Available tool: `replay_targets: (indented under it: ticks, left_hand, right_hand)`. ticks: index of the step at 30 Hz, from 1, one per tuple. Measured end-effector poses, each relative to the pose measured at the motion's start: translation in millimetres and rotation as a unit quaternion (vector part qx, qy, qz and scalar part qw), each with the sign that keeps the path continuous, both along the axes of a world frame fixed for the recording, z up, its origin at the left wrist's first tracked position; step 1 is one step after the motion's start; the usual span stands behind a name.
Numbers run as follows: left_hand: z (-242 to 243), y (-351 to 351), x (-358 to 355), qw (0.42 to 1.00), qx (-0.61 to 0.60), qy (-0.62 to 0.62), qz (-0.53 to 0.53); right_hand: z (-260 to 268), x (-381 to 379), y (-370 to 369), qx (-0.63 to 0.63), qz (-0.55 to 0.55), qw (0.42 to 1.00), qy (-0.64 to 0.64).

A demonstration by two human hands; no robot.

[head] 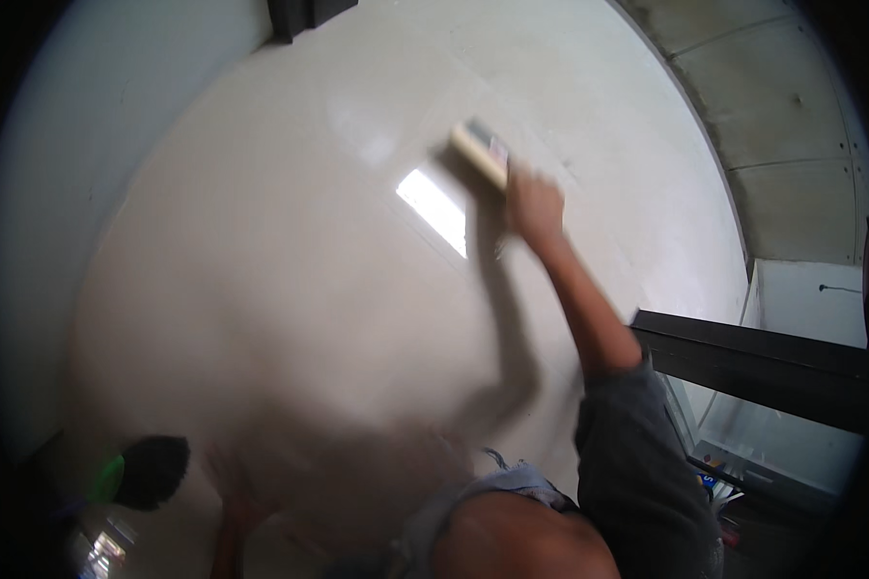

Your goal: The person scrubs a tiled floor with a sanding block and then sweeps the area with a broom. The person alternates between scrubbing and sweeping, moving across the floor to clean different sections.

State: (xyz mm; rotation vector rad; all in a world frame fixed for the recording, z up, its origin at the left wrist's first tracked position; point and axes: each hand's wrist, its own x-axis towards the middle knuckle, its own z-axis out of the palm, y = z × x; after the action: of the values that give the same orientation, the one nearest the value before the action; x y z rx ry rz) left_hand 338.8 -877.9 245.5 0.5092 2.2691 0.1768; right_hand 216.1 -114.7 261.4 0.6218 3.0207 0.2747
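My right hand (536, 206) grips one end of a blurred cream-edged block (481, 155) with a dark top and a small label. The block is over a pale glossy floor (297, 239), and its shadow falls beside it. Low on the left, my left hand (239, 492) is dim and blurred, fingers spread, apparently against the floor; I see nothing in it. Bare skin of what looks like a bent knee (521, 535) shows at the bottom, edged by frayed pale cloth (507, 478).
A dark-bristled brush head with a green part (148, 470) lies left of my left hand. On the right stands a black beam (753, 354) above glass-like panels (775, 427). A pale wall (65, 181) runs along the left; a dark post foot (297, 18) stands at the top.
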Motion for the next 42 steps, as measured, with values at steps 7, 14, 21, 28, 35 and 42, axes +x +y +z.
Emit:
replay_targets:
  ticks: [7, 14, 21, 28, 35, 42]
  left_hand:
    - [35.3, 36.7, -5.9, 0.989, -0.082, -0.093, 0.079]
    - [-2.8, -14.8, 9.2, 0.998, -0.045, -0.043, 0.007]
    - [24.3, 38.8, -18.0, 0.982, -0.105, -0.128, 0.093]
    - [27.0, 31.6, -7.7, 0.991, -0.121, -0.058, -0.002]
    - [0.8, -15.1, 18.8, 0.996, -0.007, -0.071, 0.054]
    - [8.5, 1.3, -35.1, 0.963, -0.157, -0.145, -0.162]
  right_hand:
    - [-0.5, 98.1, -19.3, 0.000, -0.074, 0.997, 0.030]
    - [-33.0, 122.3, -39.2, 0.026, -0.018, 0.995, 0.090]
    - [-38.3, 122.6, 25.8, -0.019, -0.132, 0.988, -0.079]
    - [-16.0, 115.6, 22.9, -0.034, -0.260, 0.963, -0.061]
    - [-18.4, 145.0, -71.6, -0.036, -0.149, 0.987, -0.058]
    - [-48.6, 162.6, -83.6, -0.061, -0.119, 0.991, -0.026]
